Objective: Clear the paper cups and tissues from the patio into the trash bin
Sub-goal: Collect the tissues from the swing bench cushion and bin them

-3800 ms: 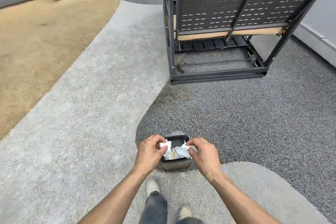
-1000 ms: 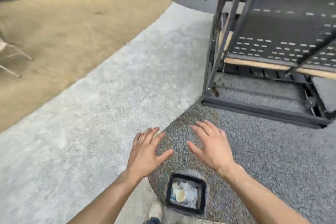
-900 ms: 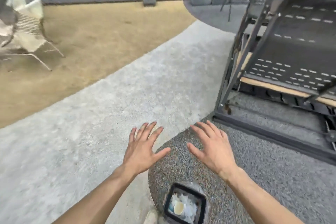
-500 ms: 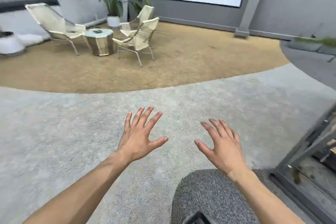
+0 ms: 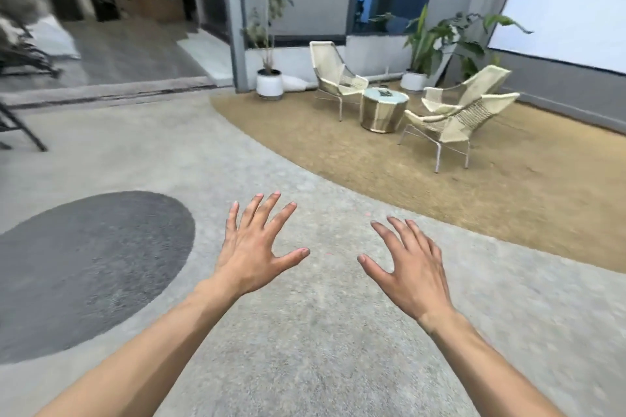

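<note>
My left hand and my right hand are stretched out in front of me over pale concrete paving, palms down, fingers spread, nothing in either. No trash bin, paper cup or tissue shows in this view. A small dark object lies on the round side table far ahead to the right; it is too small to identify.
Three woven cream lounge chairs surround the round table on a tan gravel patch. Potted plants stand by a grey pillar and wall. A dark grey round paving patch lies to my left. Black metal legs stand at far left.
My view has swung left and upward, away from the trash bin and the metal rack, which have left the frame. The seating area is now at right. Both hands stay empty and spread.
</note>
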